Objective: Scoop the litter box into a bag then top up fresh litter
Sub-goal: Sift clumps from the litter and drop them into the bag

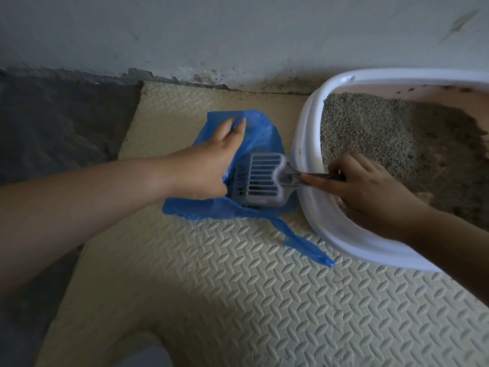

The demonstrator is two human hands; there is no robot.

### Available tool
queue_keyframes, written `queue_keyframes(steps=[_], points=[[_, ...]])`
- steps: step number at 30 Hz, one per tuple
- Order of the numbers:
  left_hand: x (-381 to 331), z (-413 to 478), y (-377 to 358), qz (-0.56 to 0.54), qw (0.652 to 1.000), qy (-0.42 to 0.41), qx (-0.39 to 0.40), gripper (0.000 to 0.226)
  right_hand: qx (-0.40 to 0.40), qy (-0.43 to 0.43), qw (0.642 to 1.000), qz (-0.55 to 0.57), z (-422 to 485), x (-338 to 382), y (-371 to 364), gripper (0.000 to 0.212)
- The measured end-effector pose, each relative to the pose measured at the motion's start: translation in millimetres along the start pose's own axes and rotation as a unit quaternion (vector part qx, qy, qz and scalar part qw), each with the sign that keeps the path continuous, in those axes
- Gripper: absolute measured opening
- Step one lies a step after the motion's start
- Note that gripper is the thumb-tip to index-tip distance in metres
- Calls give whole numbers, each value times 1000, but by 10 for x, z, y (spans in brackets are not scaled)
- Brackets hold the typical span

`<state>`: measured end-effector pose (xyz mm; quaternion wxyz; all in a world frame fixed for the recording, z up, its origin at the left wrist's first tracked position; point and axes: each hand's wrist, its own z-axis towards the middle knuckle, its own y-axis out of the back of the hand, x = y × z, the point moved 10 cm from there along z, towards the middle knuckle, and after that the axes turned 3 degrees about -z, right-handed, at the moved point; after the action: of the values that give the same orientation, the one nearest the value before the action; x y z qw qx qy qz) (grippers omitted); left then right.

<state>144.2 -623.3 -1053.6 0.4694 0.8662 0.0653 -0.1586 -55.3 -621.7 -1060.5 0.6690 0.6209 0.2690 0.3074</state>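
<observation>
A white-rimmed litter box (307,144) holding grey litter (383,128) stands at the right, against the wall. Left of it a blue plastic bag (264,133) lies open on the mat. My left hand (209,165) pinches the bag's far edge between thumb and fingers and holds its mouth open. My right hand (370,192) grips the handle of a grey slotted scoop (262,178), index finger laid along the handle. The scoop's head is turned face down inside the bag's mouth, its handle crossing the box rim.
A cream foam mat (211,287) with a tread pattern covers the floor under the bag and box. Dark bare floor (53,128) lies to the left. A scuffed pale wall (211,35) runs along the back, with scattered litter grains at its base.
</observation>
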Motion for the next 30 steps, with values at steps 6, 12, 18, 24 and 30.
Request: queue_keyframes(steps=[6,12,18,24,30], points=[[-11,47,-41,7,1000,0,2,111,16,-22,998,63,-46,-75,-51,62],[-223,61,42,53,995,-63,-50,101,0,-75,964,253,-239,-413,166,45],[-783,91,355,150,951,-157,-219,72,-9,-211,915,343,-753,-917,299,32],[-1412,495,28,80,952,-219,-198,75,-12,-342,903,261,-1370,-1767,313,23],[-1901,973,-369,72,953,-247,-162,78,128,-390,898,160,-1770,-2412,264,23]])
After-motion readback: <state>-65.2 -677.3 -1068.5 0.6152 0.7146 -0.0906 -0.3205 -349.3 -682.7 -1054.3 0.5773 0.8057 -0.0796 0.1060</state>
